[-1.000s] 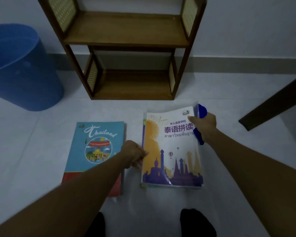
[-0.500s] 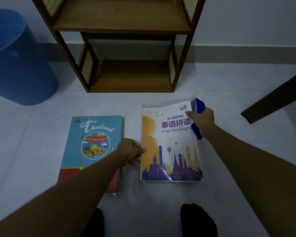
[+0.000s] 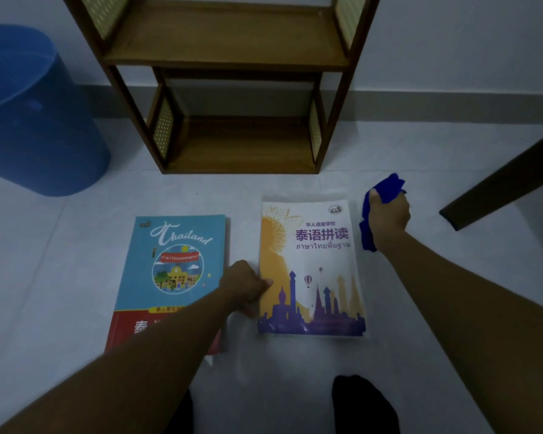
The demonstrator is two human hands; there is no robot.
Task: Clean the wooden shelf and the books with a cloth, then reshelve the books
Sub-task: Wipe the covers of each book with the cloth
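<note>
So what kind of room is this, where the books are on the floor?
Probably a room in a home, though I can't say which. A small wooden shelf stands by a plain wall, a blue bin sits beside it, and a Thailand book lies on the pale floor.

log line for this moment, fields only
left hand: pinches white book edge | right hand: grips blue cloth beside it | blue book: flat on floor

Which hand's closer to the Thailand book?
Left. The left hand, pinching the white book's left edge, sits right beside the Thailand book; the right hand, gripping the cloth, is off the white book's far edge.
</note>
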